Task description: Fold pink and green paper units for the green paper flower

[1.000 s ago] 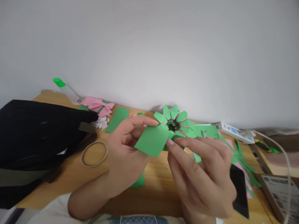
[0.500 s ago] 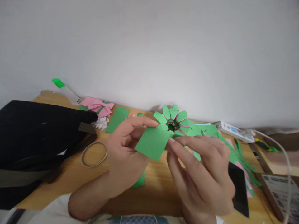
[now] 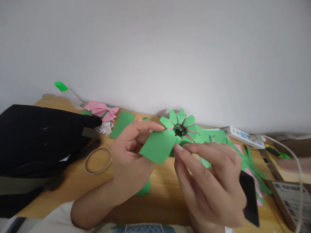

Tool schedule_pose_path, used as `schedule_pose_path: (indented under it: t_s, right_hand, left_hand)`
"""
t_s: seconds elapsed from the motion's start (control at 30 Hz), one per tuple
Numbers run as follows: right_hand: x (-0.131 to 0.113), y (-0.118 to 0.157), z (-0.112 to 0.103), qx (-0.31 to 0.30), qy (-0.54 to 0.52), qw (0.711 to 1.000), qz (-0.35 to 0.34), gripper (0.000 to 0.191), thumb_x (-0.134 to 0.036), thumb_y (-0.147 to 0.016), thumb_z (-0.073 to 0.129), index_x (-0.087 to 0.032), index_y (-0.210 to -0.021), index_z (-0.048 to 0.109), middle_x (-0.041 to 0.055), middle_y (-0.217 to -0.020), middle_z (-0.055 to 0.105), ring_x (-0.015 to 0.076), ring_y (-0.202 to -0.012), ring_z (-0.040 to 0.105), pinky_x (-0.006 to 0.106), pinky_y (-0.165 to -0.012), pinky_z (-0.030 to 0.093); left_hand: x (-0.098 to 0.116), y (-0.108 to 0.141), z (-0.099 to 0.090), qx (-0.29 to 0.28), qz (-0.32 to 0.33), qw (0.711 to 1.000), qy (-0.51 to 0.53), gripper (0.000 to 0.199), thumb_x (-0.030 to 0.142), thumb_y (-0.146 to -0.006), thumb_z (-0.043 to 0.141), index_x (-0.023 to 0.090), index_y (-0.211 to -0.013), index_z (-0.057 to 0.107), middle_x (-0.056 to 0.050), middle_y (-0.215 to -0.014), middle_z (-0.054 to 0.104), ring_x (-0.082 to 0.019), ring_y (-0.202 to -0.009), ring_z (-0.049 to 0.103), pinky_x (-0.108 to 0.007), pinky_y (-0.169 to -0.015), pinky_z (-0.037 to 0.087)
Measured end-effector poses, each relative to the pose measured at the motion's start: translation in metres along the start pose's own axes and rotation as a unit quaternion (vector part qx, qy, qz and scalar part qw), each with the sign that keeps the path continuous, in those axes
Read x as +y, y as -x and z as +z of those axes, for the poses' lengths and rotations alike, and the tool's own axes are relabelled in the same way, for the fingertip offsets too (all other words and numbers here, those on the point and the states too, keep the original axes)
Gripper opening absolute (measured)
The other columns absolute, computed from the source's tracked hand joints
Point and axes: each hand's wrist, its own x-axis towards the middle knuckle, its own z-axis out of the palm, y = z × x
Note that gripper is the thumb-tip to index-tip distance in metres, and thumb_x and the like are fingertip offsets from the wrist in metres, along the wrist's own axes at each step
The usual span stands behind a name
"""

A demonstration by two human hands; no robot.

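Note:
Between my hands, above the table, is a small piece of green paper (image 3: 159,147). My left hand (image 3: 132,158) grips it from the left, with the index finger along its top edge and the thumb hidden behind. At its right edge my right hand (image 3: 209,181) pinches the paper between thumb and index finger; a darker green part behind there may be a fold. Just beyond stands a ring-shaped flower of folded green paper (image 3: 189,121) with pink edges, partly covered by the held paper and my fingers.
A black bag (image 3: 41,145) lies at the left, near a bangle-like ring (image 3: 97,160). Pink paper pieces (image 3: 104,109) and a green sheet (image 3: 123,124) lie at the back. On the right are green scraps (image 3: 217,135), a power strip (image 3: 245,137), its white cable and a black phone (image 3: 250,200).
The held green paper has tilted slightly and shifted a little up and left. My right hand has moved slightly to the right; my left hand is almost still.

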Motion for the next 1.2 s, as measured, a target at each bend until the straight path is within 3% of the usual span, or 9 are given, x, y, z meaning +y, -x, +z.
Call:
schedule_pose_path:
  t_s: [0.67, 0.9, 1.03, 1.2]
  right_hand:
    - [-0.0002, -0.0010, 0.0035, 0.007, -0.001, 1.000, 0.002, 0.019, -0.006, -0.082, 0.070, -0.018, -0.097, 0.070, 0.0042, -0.087, 0.070, 0.0195, -0.081, 0.061, 0.042, -0.074, 0.046]
    - [0.0009, -0.0020, 0.0027, -0.052, 0.002, 0.998, 0.036, 0.008, -0.016, -0.089, 0.063, -0.018, -0.096, 0.061, 0.0052, -0.094, 0.066, 0.0203, -0.092, 0.060, 0.040, -0.084, 0.044]
    - [0.0048, -0.0019, 0.0033, -0.076, 0.009, 0.996, 0.049, 0.006, -0.018, -0.091, 0.059, -0.021, -0.096, 0.058, 0.0036, -0.094, 0.062, 0.0196, -0.093, 0.058, 0.038, -0.083, 0.043]
    - [0.0082, -0.0018, 0.0038, -0.076, -0.001, 0.996, 0.056, 0.009, -0.015, -0.091, 0.059, -0.023, -0.095, 0.059, 0.0035, -0.092, 0.062, 0.0203, -0.090, 0.059, 0.038, -0.079, 0.043]
  left_hand:
    - [0.0021, 0.0015, 0.0006, -0.002, 0.013, 1.000, -0.019, 0.021, 0.010, -0.074, 0.076, 0.024, -0.088, 0.072, 0.009, -0.072, 0.074, -0.005, -0.057, 0.068, -0.007, -0.047, 0.054]
    - [-0.0029, 0.0048, -0.0002, -0.027, 0.041, 0.998, -0.034, 0.031, 0.004, -0.074, 0.074, 0.025, -0.097, 0.072, 0.009, -0.082, 0.077, -0.005, -0.065, 0.071, -0.007, -0.059, 0.056]
    - [-0.0063, 0.0046, -0.0022, -0.054, 0.058, 0.995, -0.066, 0.032, 0.004, -0.075, 0.072, 0.027, -0.097, 0.072, 0.008, -0.080, 0.076, -0.006, -0.059, 0.068, -0.009, -0.052, 0.054]
    - [-0.0051, 0.0017, -0.0037, -0.066, 0.022, 0.994, -0.086, 0.030, 0.007, -0.076, 0.074, 0.030, -0.094, 0.072, 0.008, -0.065, 0.071, -0.008, -0.051, 0.065, -0.012, -0.046, 0.051]
